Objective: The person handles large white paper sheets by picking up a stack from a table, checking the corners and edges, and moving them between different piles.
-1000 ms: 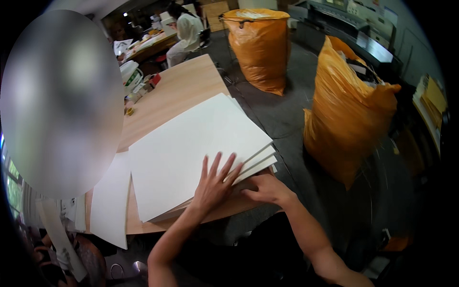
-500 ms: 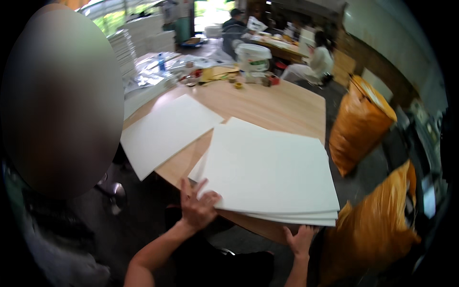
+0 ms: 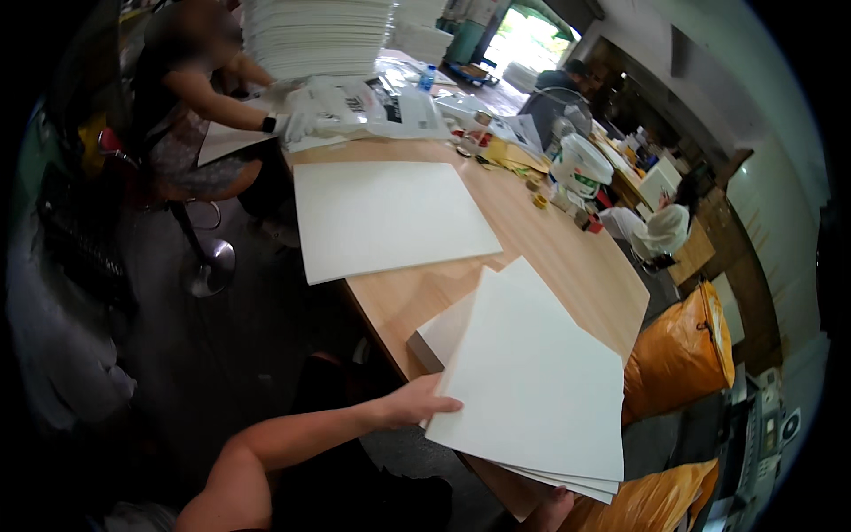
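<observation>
My left hand (image 3: 417, 401) grips the left edge of a stack of thin white boards (image 3: 536, 372), its thumb lying on the top one and its fingers hidden underneath. At the stack's near right edge is my right hand (image 3: 555, 511), partly cut off by the stack; its thumb presses at the boards' edge and the other fingers barely show. The stack's lower boards are fanned out slightly at the near edge. Under its left side, the corner of another white piece (image 3: 436, 340) with a greyish side shows. A separate white board (image 3: 390, 217) lies flat to the left.
Across the table (image 3: 581, 284) sits a co-worker (image 3: 199, 97) with gloved hands by plastic packaging (image 3: 355, 106). Tall white stacks (image 3: 310, 35) rise behind. A white bucket (image 3: 581, 167) and tape rolls (image 3: 539, 201) stand at the far edge. Orange sacks (image 3: 678, 346) stand at the right.
My view has swung left, bringing the co-worker into sight. My left hand, earlier with fingers spread beside the stack, has closed on its left edge. My right hand stays at the near right edge.
</observation>
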`<state>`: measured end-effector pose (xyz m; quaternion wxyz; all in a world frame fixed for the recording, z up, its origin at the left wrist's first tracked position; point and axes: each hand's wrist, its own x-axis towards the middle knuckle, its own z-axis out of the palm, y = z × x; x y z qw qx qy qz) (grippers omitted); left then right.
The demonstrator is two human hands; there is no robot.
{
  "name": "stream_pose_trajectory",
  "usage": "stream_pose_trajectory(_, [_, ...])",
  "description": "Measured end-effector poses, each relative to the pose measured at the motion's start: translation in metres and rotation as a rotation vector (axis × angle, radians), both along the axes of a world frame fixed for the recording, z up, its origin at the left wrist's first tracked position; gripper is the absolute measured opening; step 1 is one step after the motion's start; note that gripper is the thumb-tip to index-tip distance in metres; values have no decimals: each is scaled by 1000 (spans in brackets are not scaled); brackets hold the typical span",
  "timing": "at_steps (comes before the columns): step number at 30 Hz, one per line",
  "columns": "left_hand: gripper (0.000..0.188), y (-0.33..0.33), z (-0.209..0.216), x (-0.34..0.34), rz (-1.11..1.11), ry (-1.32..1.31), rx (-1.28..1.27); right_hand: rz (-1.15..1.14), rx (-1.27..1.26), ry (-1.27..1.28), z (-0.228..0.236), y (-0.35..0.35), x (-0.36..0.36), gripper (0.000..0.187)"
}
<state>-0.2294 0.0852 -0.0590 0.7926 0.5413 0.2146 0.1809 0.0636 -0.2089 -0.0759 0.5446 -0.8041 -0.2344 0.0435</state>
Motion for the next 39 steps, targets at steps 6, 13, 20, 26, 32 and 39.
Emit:
stream_pose_trajectory(6, [62, 10, 69, -54, -39, 150, 419, -195, 325, 223, 55, 69, -26, 42])
stream_pose_trajectory(13, [61, 79, 31, -132, 626, -165, 316, 655, 705, 677, 104, 287, -84, 29])
stream_pose_trajectory(20, [46, 200, -14, -177, 815, -377, -18, 784, 578, 1236, 32, 518, -112, 36])
stream_pose_trajectory(26, [42, 252, -101, -216, 833, -285, -265, 398, 235, 1328, -85, 587, -156, 19])
stream_pose_trajectory(32, [42, 255, -103, -209, 853, -273, -260, 479, 232, 1098, -24, 557, -171, 26])
stream_pose_trajectory(39, [34, 259, -149, -235, 1552, 101, 307, 1518, 78, 676, 13, 216, -200, 33])
